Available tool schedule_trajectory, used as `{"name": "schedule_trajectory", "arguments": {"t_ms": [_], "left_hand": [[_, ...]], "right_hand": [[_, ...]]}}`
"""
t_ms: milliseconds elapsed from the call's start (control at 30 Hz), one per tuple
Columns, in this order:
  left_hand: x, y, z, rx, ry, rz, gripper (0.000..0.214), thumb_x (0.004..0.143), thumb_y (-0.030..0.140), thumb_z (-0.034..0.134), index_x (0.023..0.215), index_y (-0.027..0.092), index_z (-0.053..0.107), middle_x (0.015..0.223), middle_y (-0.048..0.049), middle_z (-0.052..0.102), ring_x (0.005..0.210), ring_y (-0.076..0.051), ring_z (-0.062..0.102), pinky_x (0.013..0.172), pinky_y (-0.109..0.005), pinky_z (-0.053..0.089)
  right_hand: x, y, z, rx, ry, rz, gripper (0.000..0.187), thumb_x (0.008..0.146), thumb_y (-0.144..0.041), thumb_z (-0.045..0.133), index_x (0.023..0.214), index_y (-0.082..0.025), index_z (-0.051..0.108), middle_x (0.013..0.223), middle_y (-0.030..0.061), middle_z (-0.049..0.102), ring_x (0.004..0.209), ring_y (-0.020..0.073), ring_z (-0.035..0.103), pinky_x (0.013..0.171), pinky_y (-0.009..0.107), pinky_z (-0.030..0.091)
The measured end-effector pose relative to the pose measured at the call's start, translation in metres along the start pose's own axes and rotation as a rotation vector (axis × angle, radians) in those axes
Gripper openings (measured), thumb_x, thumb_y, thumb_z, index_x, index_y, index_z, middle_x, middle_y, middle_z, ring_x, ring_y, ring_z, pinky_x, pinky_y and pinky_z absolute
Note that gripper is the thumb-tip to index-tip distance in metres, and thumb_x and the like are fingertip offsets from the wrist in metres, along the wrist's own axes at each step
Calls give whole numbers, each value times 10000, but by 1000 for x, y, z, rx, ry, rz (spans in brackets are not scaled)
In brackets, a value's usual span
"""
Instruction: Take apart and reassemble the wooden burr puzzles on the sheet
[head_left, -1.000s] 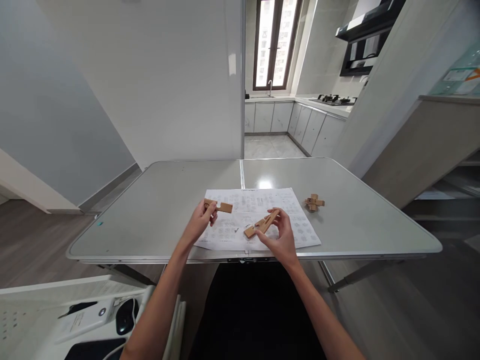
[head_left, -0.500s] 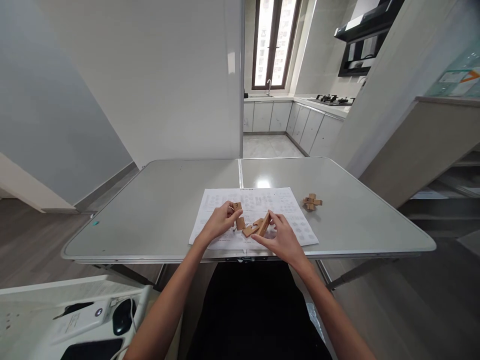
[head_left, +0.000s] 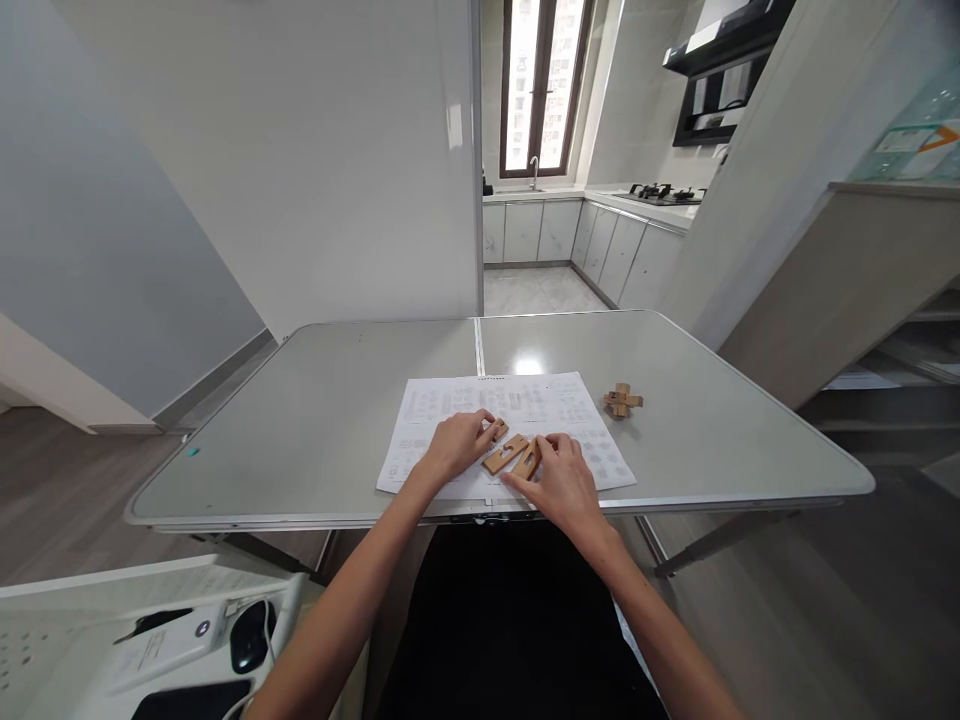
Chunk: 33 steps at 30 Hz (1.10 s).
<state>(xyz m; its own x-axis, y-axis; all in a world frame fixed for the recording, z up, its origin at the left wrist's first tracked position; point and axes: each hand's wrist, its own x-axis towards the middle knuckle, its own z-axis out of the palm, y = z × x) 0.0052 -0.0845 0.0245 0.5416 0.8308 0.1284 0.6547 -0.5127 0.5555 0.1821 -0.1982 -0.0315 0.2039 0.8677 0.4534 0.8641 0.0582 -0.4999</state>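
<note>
Several flat wooden puzzle pieces [head_left: 507,453] lie side by side on a printed instruction sheet [head_left: 450,400] near the front edge of a grey folding table [head_left: 315,400]. My left hand [head_left: 454,445] rests on the sheet with its fingertips pressed on the leftmost piece [head_left: 496,430]. My right hand [head_left: 562,482] lies just right of the pieces, its fingers on the rightmost one [head_left: 528,459]. Both hands are low and curled over the wood. An assembled wooden cross puzzle [head_left: 622,400] sits on the table to the right of the sheet, away from both hands.
A white surface at the lower left holds a white device [head_left: 161,650], a black mouse-like object [head_left: 247,645] and cables. A white wall stands behind the table; a kitchen with cabinets and a window opens beyond it. Stairs rise at the right.
Both hands have come down and together: the left brought its wooden piece from the left to the middle and laid it flat beside the right hand's pieces, now also flat on the sheet.
</note>
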Motion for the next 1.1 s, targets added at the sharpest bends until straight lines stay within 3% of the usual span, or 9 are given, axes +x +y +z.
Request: {"name": "schedule_trajectory", "arguments": {"t_ms": [133,233,400,567,667,833,933,1100], "left_hand": [[-2,3,8,66,49,-3,292,983,454,576,985,239,774,929,-82,743,830,-266,666,728,-340,433],[-4,6,12,93,81,-4,305,993,449,566,993,224,773,1007,-102,719,859,-270,666,765,-361,457],[-10,16,17,77,114,58,432,971,531,600,1249,211,683,1196,-136,682,1119,-319,641,945,-408,480],[-20,22,39,48,81,109,783,831,594,751,1455,182,515,1427,-204,599,1322,-412,549,1095,-544,420],[-22,18,54,63,51,125,767,888,533,709,1512,169,451,1577,-223,481,1490,-421,402,1187,-569,337],[-11,-3,55,145,50,77,677,993,560,540,1541,175,445,1681,-177,357,1574,-401,261,1249,-560,247],[2,-25,43,198,97,6,634,988,555,542,1520,215,489,1673,-144,385,1575,-392,258,1244,-543,256],[16,-70,14,244,169,-88,581,1006,523,503,1488,200,529,1644,-171,421,1558,-419,277,1229,-574,250]], "right_hand": [[1,-3,6,-5,13,24,580,750,-664,819,1101,-233,652,1111,153,583,1028,383,579,765,502,571],[3,-2,7,44,14,35,661,752,-691,808,1195,-223,660,1139,167,593,1074,399,583,799,520,578],[6,18,-4,307,-145,-1,835,798,-670,778,1475,-248,531,1364,151,560,1222,362,609,928,503,588],[9,35,-14,564,-132,110,591,936,-587,650,1389,-213,582,1315,158,617,1041,281,710,761,409,622],[10,36,-15,593,-111,125,542,949,-575,636,1342,-205,589,1297,155,649,1024,274,716,752,400,618],[9,32,-16,620,-118,129,505,956,-552,632,1324,-209,588,1262,139,687,985,261,720,737,394,604],[9,32,-17,632,-121,141,489,961,-552,620,1308,-209,593,1254,139,694,975,260,722,722,390,605],[8,34,-16,647,-144,153,468,973,-537,609,1313,-216,600,1254,128,695,969,248,717,749,389,613]]}}
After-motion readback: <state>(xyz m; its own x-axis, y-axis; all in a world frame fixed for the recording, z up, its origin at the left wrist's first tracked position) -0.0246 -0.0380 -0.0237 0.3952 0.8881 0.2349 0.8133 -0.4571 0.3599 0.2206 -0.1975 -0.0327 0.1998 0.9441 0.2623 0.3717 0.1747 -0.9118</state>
